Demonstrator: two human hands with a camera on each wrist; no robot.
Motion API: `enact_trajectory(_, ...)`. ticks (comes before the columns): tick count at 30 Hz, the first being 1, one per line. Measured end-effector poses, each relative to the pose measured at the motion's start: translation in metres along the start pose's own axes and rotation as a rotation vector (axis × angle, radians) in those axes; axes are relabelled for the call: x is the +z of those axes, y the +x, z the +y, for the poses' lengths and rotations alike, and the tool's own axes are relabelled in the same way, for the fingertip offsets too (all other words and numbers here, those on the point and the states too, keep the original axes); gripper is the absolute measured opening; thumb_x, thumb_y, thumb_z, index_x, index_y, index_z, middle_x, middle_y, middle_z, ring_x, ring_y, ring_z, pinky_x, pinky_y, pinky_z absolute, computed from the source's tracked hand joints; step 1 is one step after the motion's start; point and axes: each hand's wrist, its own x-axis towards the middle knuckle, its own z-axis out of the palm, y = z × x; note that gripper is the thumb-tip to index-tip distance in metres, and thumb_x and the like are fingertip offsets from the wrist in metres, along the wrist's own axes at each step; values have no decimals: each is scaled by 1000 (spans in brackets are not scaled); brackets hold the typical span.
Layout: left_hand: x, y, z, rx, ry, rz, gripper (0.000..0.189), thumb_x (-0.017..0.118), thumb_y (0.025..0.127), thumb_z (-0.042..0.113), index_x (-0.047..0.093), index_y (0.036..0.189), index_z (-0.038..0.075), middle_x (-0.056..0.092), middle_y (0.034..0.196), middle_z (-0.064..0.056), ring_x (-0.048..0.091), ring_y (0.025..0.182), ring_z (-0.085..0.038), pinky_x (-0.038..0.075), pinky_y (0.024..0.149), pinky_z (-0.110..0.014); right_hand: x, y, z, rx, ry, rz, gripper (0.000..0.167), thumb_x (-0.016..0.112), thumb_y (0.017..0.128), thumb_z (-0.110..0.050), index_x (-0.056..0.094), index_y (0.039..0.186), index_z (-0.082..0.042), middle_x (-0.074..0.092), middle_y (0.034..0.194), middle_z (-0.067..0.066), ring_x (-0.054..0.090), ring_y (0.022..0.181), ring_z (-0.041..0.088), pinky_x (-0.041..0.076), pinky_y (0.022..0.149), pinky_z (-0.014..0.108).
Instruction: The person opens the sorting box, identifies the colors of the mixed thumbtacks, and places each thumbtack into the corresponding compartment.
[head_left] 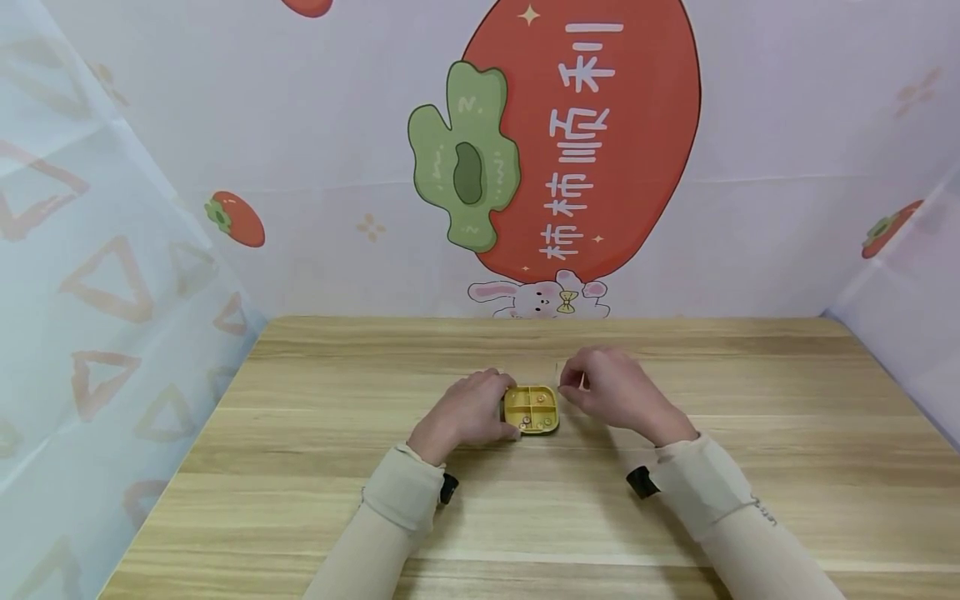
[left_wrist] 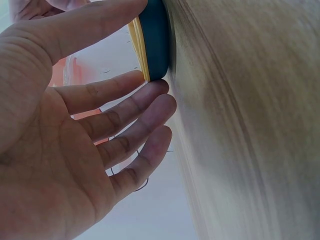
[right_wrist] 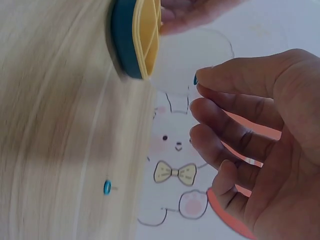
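A small yellow compartment box [head_left: 530, 407] with a dark teal outer shell [left_wrist: 156, 45] sits on the table, divided into four. Several tiny ring-like pieces [head_left: 541, 399] lie in its compartments. My left hand [head_left: 471, 408] holds the box from the left, thumb at the near corner and index finger at the far one; its other fingers are spread. Just right of the box and above the table, my right hand [head_left: 611, 387] pinches a tiny teal ring-shaped piece [right_wrist: 195, 79] between thumb and index finger. The piece is mostly covered by the fingertips.
Another small teal ring-shaped piece [right_wrist: 107, 187], with a thin line beside it, is on the wood-grain table [head_left: 315, 492] in the right wrist view. A printed cloth [head_left: 337, 250] hangs behind the table, and cloth walls flank both sides.
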Motion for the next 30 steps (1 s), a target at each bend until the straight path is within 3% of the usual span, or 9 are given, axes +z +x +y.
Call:
enact_trajectory(15, -1, -1, -1, 24, 8, 4, 61, 88, 80, 33, 64, 129, 4, 61, 101, -2, 55, 84, -17, 48, 76, -33, 19, 10, -30, 29, 5, -34, 5, 79, 88, -14, 75, 85, -16, 62, 78, -8, 54, 73, 14, 48, 70, 33)
enact_trajectory(30, -2, -2, -1, 25, 24, 6, 58, 87, 81, 34, 65, 126, 4, 61, 99, -3, 55, 82, -16, 48, 73, -32, 35, 18, -39, 42, -70, -14, 6, 78, 87, -13, 74, 83, -12, 59, 77, -4, 54, 70, 15, 49, 67, 33)
